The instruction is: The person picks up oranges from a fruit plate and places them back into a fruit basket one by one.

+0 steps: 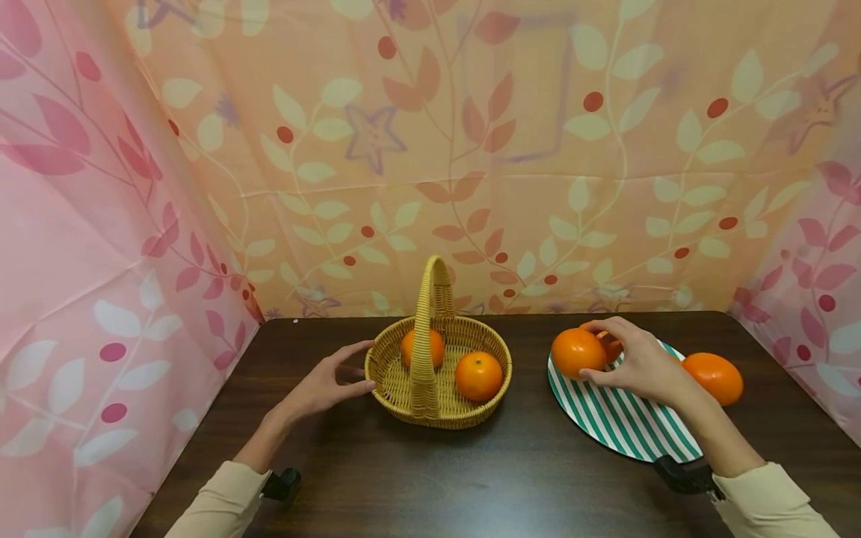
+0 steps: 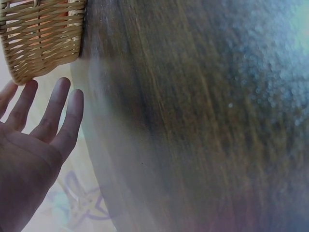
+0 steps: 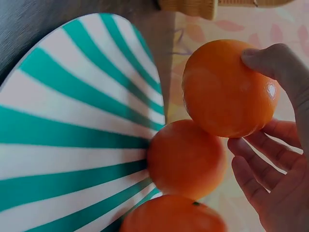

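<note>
My right hand (image 1: 639,362) holds an orange (image 1: 578,353) between thumb and fingers over the left part of a green-and-white striped plate (image 1: 622,426). In the right wrist view that orange (image 3: 229,89) is pinched with the thumb on top. Below it sits a second orange (image 3: 187,159), mostly hidden by the hand in the head view. A third orange (image 1: 713,379) lies at the plate's right side. My left hand (image 1: 326,385) has its fingers spread, fingertips right at the left rim of a wicker basket (image 1: 437,422). Inside the basket are two oranges, one at the back (image 1: 430,349) and one at the front right (image 1: 478,376).
The basket's tall arched handle (image 1: 424,336) rises over its middle. Everything stands on a dark wooden table (image 1: 471,486). Patterned cloth (image 1: 430,149) hangs behind the table and along both sides.
</note>
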`<action>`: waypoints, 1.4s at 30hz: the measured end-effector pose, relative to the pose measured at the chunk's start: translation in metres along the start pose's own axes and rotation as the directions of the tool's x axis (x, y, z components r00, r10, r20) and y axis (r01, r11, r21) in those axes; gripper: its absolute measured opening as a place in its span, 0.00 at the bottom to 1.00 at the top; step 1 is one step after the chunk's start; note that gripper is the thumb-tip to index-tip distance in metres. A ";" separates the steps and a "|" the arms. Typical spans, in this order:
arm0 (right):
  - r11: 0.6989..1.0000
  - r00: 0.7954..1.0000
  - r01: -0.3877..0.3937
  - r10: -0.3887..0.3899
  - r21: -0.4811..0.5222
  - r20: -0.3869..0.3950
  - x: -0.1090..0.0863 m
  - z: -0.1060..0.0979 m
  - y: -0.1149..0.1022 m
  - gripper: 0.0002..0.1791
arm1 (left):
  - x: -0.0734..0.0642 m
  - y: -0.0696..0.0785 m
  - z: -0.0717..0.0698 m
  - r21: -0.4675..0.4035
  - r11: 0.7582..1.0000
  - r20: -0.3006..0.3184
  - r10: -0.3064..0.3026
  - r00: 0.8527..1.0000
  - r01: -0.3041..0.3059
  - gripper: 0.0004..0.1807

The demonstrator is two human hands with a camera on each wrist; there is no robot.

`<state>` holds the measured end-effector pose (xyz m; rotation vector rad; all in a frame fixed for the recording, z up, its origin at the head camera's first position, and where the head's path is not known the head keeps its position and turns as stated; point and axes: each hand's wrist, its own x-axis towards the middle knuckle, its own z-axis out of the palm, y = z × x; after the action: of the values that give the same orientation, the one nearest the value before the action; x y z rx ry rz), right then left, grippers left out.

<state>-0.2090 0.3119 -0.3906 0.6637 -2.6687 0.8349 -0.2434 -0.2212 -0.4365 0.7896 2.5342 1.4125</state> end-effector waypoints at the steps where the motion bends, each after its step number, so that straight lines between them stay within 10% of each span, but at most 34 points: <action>1: 1.000 1.000 0.006 -0.006 0.005 -0.006 0.001 -0.001 -0.001 0.36 | 0.000 0.000 0.000 0.000 1.000 0.000 0.000 1.000 0.000 0.40; 42: 0.956 0.990 0.133 -0.114 0.263 -0.086 0.059 0.036 -0.038 0.36 | 0.000 0.000 0.000 0.008 1.000 -0.002 0.001 1.000 -0.001 0.40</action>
<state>-0.2446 0.2429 -0.3794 0.8369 -2.4449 1.1738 -0.2435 -0.2209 -0.4363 0.7913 2.5432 1.4054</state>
